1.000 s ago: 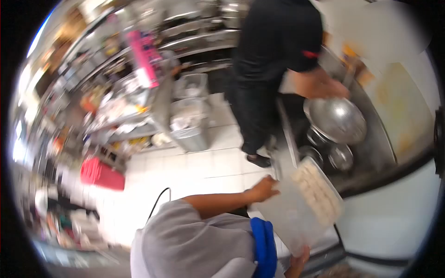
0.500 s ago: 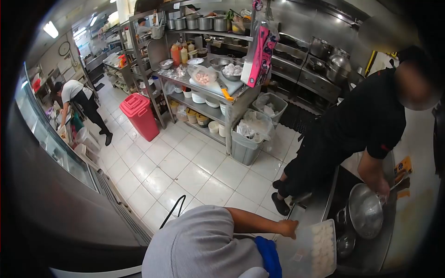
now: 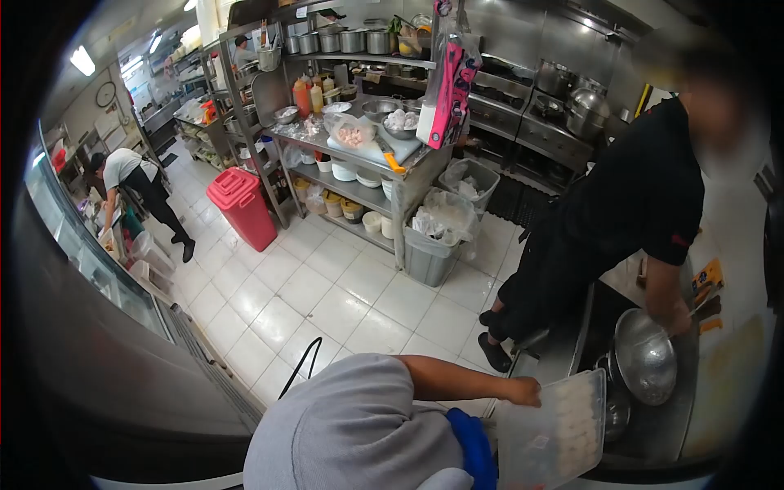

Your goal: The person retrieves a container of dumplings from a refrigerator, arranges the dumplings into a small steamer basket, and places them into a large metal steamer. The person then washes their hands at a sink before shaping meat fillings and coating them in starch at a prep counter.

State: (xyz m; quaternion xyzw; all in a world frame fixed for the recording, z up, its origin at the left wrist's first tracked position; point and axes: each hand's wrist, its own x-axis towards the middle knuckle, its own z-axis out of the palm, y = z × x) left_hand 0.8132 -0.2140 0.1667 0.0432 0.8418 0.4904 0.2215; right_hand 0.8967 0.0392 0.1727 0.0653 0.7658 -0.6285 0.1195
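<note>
My left hand [image 3: 523,392], at the end of a grey sleeve, is closed on the upper edge of a translucent plastic container [image 3: 523,449]. Rows of pale round pieces [image 3: 576,420] show inside it along its right side. The container is tilted and held by the metal counter, just left of a large metal bowl [image 3: 645,359]. A smaller metal bowl [image 3: 618,416] is partly hidden behind its right edge. My right hand is out of the frame.
A co-worker in black [image 3: 621,196] stands at the right, one hand by the large bowl. Grey bins [image 3: 433,257], a red lidded bin [image 3: 242,208] and a steel worktable [image 3: 396,200] stand across the tiled floor [image 3: 343,302]. Another person [image 3: 135,175] bends at the far left.
My left hand and the container have moved right and slightly up, closer to the large bowl. The container now covers part of the small bowl.
</note>
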